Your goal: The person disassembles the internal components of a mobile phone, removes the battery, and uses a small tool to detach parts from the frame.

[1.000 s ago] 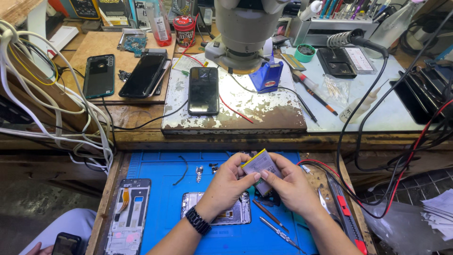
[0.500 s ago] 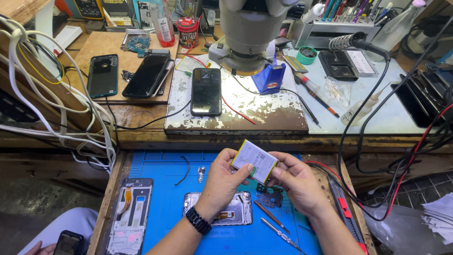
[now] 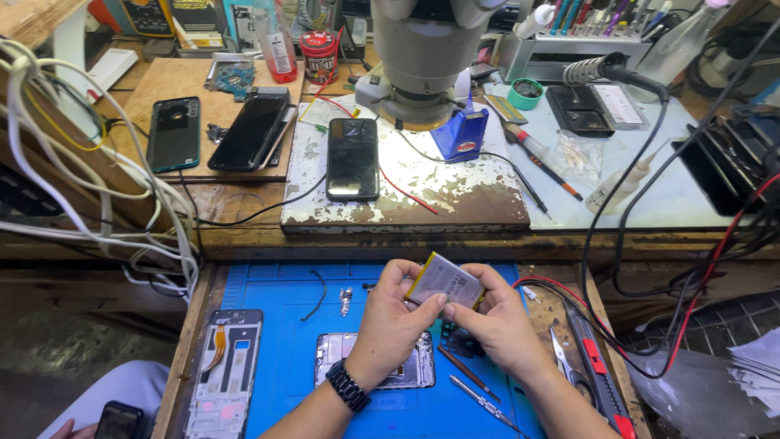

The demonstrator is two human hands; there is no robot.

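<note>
From the head view, both hands, left (image 3: 388, 325) and right (image 3: 500, 325), pinch a flat grey battery (image 3: 445, 280) (yellow-edged) above the blue mat (image 3: 284, 325). Under them lies an opened phone frame (image 3: 410, 372); tweezers (image 3: 486, 402) and scissors (image 3: 569, 366) rest beside. A tool rack (image 3: 561, 41) holds pens on the bench (image 3: 666, 187).

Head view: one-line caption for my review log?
Both hands, left hand and right hand, hold a flat battery above a blue mat.
</note>
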